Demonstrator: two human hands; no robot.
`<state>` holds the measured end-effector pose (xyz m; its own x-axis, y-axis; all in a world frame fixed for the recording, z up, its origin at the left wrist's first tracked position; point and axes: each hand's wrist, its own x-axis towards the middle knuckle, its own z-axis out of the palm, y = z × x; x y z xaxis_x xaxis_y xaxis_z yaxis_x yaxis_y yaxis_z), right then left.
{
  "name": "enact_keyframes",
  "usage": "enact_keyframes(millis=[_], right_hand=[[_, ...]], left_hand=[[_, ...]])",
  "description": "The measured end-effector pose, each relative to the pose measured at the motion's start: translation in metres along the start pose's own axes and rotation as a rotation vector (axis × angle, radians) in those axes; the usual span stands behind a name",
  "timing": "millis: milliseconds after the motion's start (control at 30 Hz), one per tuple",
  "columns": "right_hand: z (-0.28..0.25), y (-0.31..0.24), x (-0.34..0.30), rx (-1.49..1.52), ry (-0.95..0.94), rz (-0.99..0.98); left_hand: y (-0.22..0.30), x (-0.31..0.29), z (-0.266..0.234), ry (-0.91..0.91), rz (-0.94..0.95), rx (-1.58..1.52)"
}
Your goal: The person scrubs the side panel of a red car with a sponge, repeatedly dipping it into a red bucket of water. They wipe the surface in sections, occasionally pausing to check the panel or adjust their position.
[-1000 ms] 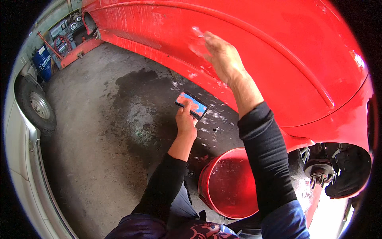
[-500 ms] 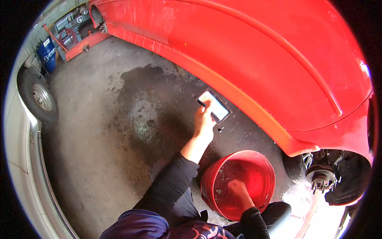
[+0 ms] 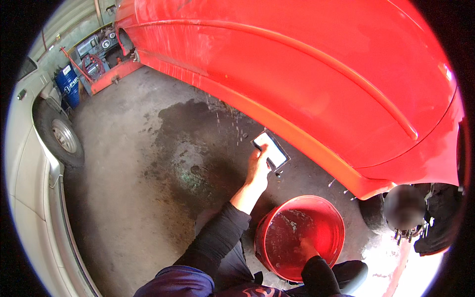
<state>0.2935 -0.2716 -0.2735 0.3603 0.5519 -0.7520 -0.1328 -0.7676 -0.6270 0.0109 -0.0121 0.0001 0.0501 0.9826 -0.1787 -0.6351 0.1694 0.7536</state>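
Observation:
My left hand [image 3: 258, 171] is closed around a flat rectangular block [image 3: 277, 155] with a bright white face and dark edges. The thumb lies across that face, and the block is held above the floor beside the car's lower sill. My right hand [image 3: 308, 247] is down inside a red bucket [image 3: 334, 225], lower right of the block. Its fingers are hidden in the dark water [image 3: 284, 242], so what they hold, if anything, does not show. The red car's side panel [image 3: 277, 74] has pale runs of liquid toward its far end.
A wheel hub [image 3: 404, 210] without a wheel is exposed at the right. On the left stands a pale vehicle with a tyre [image 3: 59, 133]. A blue drum [image 3: 68, 86] and a red floor beam [image 3: 116, 76] are at the far left. Wet patches darken the concrete [image 3: 114, 173].
The view has shifted, with most of the scene sitting lower. My right hand is deeper in the bucket. White drops now show along the car's lower edge. My left hand keeps hold of the block.

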Motion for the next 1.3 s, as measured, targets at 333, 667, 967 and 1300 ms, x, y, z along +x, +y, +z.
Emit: enact_keyframes(millis=[333, 667, 967, 1300], right_hand=[[0.155, -0.468, -0.249, 0.509, -1.118, -1.024], [0.141, -0.409, -0.220, -0.394, -0.164, -1.296], [0.047, -0.137, -0.130, -0.283, 0.190, -1.198], [0.029, -0.073, -0.051, -0.799, -0.338, -0.558]], left_hand=[[0.040, 0.011, -0.032, 0.223, 0.093, -0.245], [0.035, 0.008, -0.028, 0.167, 0.080, -0.221], [0.013, 0.001, -0.006, 0.079, 0.029, -0.098], [-0.017, -0.017, 0.012, -0.064, 0.025, 0.112]])
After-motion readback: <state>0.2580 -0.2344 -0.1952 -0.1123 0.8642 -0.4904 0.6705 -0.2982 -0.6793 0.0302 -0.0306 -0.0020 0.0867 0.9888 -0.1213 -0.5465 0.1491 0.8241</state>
